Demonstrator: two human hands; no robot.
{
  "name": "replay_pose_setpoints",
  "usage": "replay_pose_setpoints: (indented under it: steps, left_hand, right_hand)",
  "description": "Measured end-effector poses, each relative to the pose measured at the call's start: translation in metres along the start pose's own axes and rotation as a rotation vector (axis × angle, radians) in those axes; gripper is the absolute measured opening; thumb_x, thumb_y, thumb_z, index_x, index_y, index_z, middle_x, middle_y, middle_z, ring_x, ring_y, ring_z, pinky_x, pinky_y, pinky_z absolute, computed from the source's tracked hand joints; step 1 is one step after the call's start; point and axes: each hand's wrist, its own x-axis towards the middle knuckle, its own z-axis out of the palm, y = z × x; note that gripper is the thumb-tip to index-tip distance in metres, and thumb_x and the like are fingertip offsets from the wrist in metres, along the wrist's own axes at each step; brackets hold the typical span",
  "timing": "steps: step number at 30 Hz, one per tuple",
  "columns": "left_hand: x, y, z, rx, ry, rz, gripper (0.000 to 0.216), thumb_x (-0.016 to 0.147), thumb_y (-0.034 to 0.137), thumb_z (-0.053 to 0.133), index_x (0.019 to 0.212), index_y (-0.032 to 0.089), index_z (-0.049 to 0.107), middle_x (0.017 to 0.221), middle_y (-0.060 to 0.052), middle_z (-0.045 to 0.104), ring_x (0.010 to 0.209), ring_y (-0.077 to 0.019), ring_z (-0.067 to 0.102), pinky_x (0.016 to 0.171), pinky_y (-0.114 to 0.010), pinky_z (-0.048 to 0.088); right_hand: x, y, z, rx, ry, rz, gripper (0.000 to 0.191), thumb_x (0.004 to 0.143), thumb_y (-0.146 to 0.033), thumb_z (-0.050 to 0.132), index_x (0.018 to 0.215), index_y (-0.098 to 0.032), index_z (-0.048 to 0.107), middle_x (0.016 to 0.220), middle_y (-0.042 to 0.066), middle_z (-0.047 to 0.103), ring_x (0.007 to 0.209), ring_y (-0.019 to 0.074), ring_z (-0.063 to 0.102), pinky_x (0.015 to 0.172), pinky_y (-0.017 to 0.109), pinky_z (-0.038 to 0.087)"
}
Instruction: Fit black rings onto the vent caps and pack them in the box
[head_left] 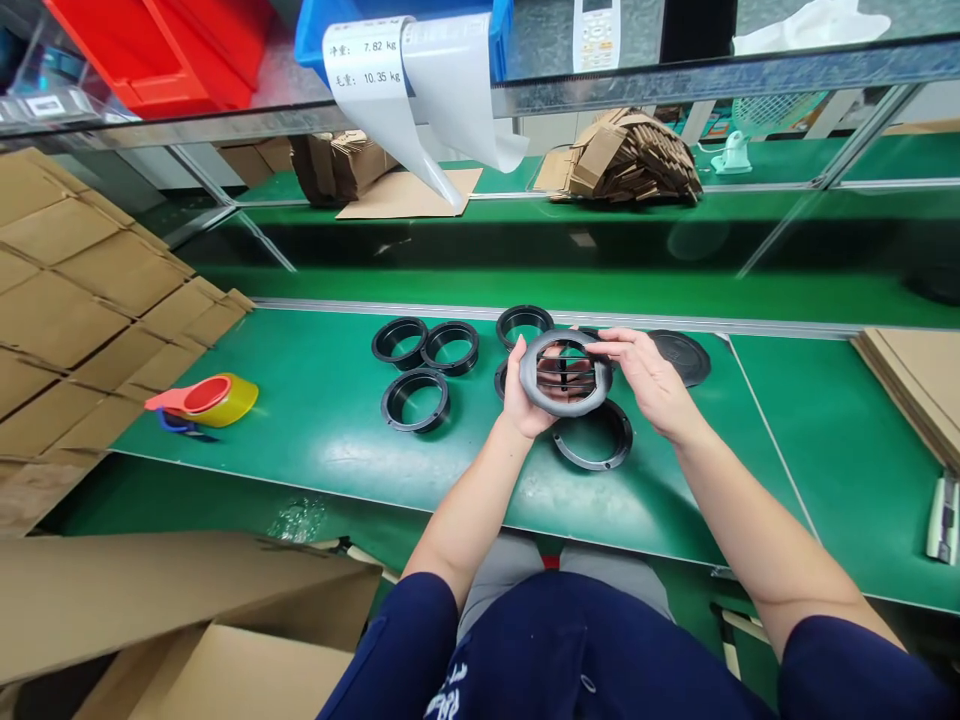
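A round black air vent (530, 372) with slats across its opening is held above the table in my left hand (520, 395), which is closed around its left side and underside. My right hand (654, 385) has its fingers stretched out, with the fingertips touching the vent's upper right rim; its thumb is hidden. Just below the vent lies a black ring (616, 455). Behind it are another ring (517, 312) and others partly covered by my hands. To the left, three black rings (415, 428) rest close together. A flat black disc (686, 357) lies beyond my right hand.
Tape rolls, one yellow (244, 400), lie at the table's left, near stacked cardboard (90, 290). An open carton (247, 670) stands lower left. More cardboard sheets (919, 375) lie at right. Overhead, a shelf edge (675, 80) carries a red bin (165, 60) and a blue bin (311, 40).
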Motion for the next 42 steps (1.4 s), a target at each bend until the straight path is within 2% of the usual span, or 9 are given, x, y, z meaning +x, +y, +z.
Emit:
replay_pose_setpoints:
  steps: [12, 15, 18, 21, 24, 28, 32, 37, 42]
  left_hand:
    - [0.001, -0.002, 0.002, 0.003, 0.034, -0.032, 0.076, 0.106, 0.070, 0.027, 0.142, 0.013, 0.061, 0.126, -0.018, 0.070, 0.118, -0.0363, 0.068, 0.107, -0.056, 0.050]
    - [0.004, -0.004, 0.003, 0.013, 0.074, 0.019, 0.074, 0.107, 0.067, 0.029, 0.136, 0.009, 0.064, 0.127, -0.018, 0.070, 0.122, -0.0340, 0.066, 0.110, -0.049, 0.049]
    - [0.005, -0.012, 0.006, 0.067, 0.128, 0.103, 0.066, 0.108, 0.061, 0.035, 0.126, 0.007, 0.069, 0.123, -0.017, 0.072, 0.126, -0.0328, 0.063, 0.115, -0.044, 0.047]
    - [0.002, -0.023, 0.009, 0.157, 0.133, 0.019, 0.061, 0.107, 0.059, 0.041, 0.123, 0.009, 0.072, 0.120, -0.016, 0.074, 0.127, -0.0345, 0.063, 0.117, -0.045, 0.045]
    - [-0.001, -0.028, 0.010, 0.261, 0.097, -0.081, 0.063, 0.110, 0.061, 0.035, 0.130, 0.013, 0.071, 0.124, -0.015, 0.072, 0.126, -0.0335, 0.063, 0.116, -0.044, 0.045]
    - [0.000, -0.017, 0.005, 0.461, 0.207, 0.155, 0.054, 0.112, 0.058, 0.034, 0.138, 0.022, 0.064, 0.129, -0.012, 0.070, 0.114, -0.0273, 0.069, 0.096, -0.035, 0.055]
    - [0.004, 0.001, 0.000, 0.451, 0.346, 0.418, 0.045, 0.112, 0.050, 0.039, 0.122, 0.014, 0.064, 0.116, -0.015, 0.072, 0.094, -0.0230, 0.073, 0.071, -0.026, 0.056]
    - [0.005, 0.007, -0.004, 0.436, 0.402, 0.475, 0.034, 0.106, 0.044, 0.053, 0.109, 0.013, 0.068, 0.109, -0.013, 0.073, 0.087, -0.0180, 0.071, 0.068, -0.022, 0.052]
    - [0.006, 0.008, -0.007, 0.438, 0.430, 0.552, 0.028, 0.101, 0.039, 0.058, 0.106, 0.014, 0.068, 0.104, -0.011, 0.074, 0.087, -0.0171, 0.071, 0.070, -0.022, 0.051]
  right_hand:
    - [-0.011, -0.001, 0.003, -0.019, -0.015, -0.063, 0.057, 0.114, -0.059, 0.024, 0.149, -0.030, 0.059, 0.147, 0.010, 0.051, 0.140, 0.0286, 0.046, 0.118, 0.051, 0.045]
    - [-0.015, 0.000, 0.004, -0.285, -0.085, -0.208, 0.060, 0.110, -0.066, 0.032, 0.146, -0.030, 0.063, 0.159, 0.011, 0.038, 0.147, 0.0357, 0.034, 0.121, 0.059, 0.036]
    - [-0.019, -0.002, 0.003, -0.547, -0.179, -0.358, 0.057, 0.103, -0.068, 0.055, 0.144, -0.030, 0.065, 0.170, 0.008, 0.021, 0.152, 0.0434, 0.020, 0.125, 0.067, 0.019]
    - [-0.023, -0.004, 0.002, -0.592, -0.237, -0.325, 0.094, 0.089, -0.074, 0.072, 0.162, -0.025, 0.041, 0.173, 0.012, -0.002, 0.154, 0.0495, 0.011, 0.123, 0.070, 0.019]
    - [-0.031, -0.003, -0.001, -0.534, -0.270, -0.239, 0.109, 0.087, -0.072, 0.073, 0.170, -0.025, 0.019, 0.170, 0.017, 0.008, 0.152, 0.0467, 0.021, 0.120, 0.066, 0.030]
    - [-0.049, 0.002, -0.004, -0.537, -0.164, -0.135, 0.100, 0.090, -0.065, 0.068, 0.169, -0.026, 0.019, 0.160, 0.019, 0.028, 0.144, 0.0435, 0.035, 0.116, 0.064, 0.038]
    - [-0.064, 0.006, 0.006, -0.664, -0.229, -0.103, 0.098, 0.089, -0.064, 0.068, 0.166, -0.020, 0.029, 0.157, 0.022, 0.029, 0.139, 0.0457, 0.037, 0.113, 0.064, 0.040]
    - [-0.076, 0.009, 0.027, -0.813, -0.383, -0.084, 0.099, 0.089, -0.069, 0.066, 0.162, -0.009, 0.037, 0.159, 0.030, 0.027, 0.138, 0.0506, 0.037, 0.112, 0.066, 0.038]
    - [-0.078, -0.011, 0.018, -0.851, -0.443, -0.122, 0.088, 0.105, -0.068, 0.039, 0.167, -0.008, 0.021, 0.169, 0.028, 0.009, 0.155, 0.0466, 0.014, 0.121, 0.068, 0.022]
